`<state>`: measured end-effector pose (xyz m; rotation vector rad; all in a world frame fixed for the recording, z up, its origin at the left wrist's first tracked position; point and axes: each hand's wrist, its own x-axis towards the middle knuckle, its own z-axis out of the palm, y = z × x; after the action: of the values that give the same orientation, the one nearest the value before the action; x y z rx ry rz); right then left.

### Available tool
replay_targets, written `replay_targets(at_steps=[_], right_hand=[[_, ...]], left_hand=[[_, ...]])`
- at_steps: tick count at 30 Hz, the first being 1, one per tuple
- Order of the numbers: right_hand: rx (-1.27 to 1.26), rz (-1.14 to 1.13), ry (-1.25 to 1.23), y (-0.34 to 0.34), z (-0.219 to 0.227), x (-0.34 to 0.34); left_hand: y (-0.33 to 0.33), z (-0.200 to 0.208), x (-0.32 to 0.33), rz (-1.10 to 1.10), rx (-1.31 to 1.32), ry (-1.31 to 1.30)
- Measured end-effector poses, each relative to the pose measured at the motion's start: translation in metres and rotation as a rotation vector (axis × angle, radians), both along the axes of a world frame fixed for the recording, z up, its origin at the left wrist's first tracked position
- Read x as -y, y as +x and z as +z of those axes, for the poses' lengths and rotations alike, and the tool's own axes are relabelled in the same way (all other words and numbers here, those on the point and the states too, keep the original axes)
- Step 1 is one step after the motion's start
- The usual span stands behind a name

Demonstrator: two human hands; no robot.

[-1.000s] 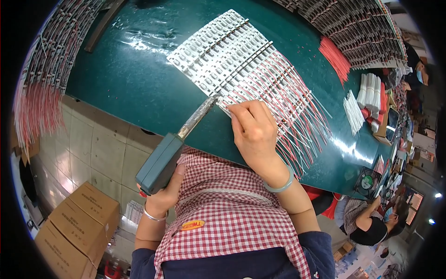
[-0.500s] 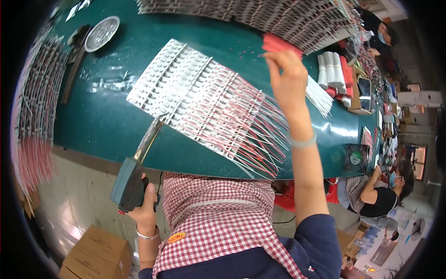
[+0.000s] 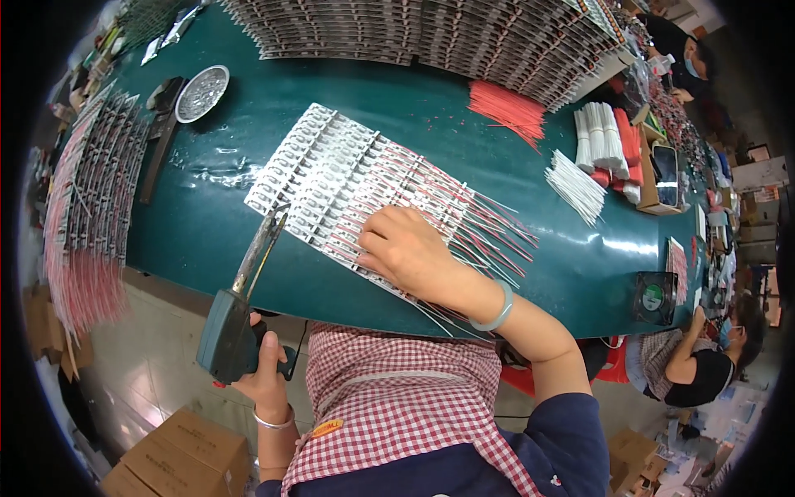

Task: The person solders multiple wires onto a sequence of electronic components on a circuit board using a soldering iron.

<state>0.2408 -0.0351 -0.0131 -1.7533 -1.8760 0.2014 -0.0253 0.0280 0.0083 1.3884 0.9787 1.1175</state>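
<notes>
In my left hand [image 3: 267,374] is a green and black soldering gun [image 3: 224,333], its fingers wrapped round the grip. The metal tip points up at the near left edge of a white panel of small circuit boards [image 3: 310,157]. Thin red and white wires [image 3: 489,236] run from the boards and fan out past the panel's right end. My right hand [image 3: 410,253] is low over the panel's middle, fingers bent and drawn together. Whatever they hold is hidden beneath them.
A pile of red wires [image 3: 509,112] and a pile of white wires [image 3: 577,186] lie to the right. A metal bowl [image 3: 203,94] stands at the far left. Stacked wired panels [image 3: 91,195] line the left side, more [image 3: 431,33] the back. Co-workers [image 3: 700,348] sit at the right.
My right hand has come from the red wire pile, leftward and nearer, down over the panel. The soldering gun stays in my left hand, its tip still near the panel. The whole view has shifted slightly.
</notes>
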Motion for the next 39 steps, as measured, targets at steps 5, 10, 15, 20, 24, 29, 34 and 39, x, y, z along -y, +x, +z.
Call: replay_targets(at_steps=[5,10,15,20,24,29,34,39], right_hand=[[-0.004,-0.036,0.123,-0.005,-0.009,0.002],[-0.052,-0.003,-0.024,-0.001,0.000,0.035],[-0.111,-0.058,0.018,-0.015,-0.002,0.071],[-0.295,-0.032,-0.053,-0.010,0.000,0.091],[-0.195,-0.189,0.100,0.027,0.022,0.111],[0.208,-0.844,0.078,0.133,0.017,0.143],[0.334,-0.878,0.033,0.181,-0.018,0.162],[0.441,-0.867,0.128,0.189,-0.025,0.155]], left_hand=[[0.003,0.002,0.003,-0.016,-0.026,-0.011],[0.013,0.008,0.007,-0.013,0.025,0.003],[0.030,0.003,-0.002,-0.011,0.054,-0.130],[0.040,-0.020,-0.035,-0.074,0.180,-0.353],[0.050,-0.031,-0.045,-0.049,0.223,-0.432],[0.054,-0.029,-0.044,-0.041,0.254,-0.465],[0.057,-0.031,-0.045,-0.030,0.225,-0.488],[0.056,-0.030,-0.045,-0.048,0.218,-0.482]])
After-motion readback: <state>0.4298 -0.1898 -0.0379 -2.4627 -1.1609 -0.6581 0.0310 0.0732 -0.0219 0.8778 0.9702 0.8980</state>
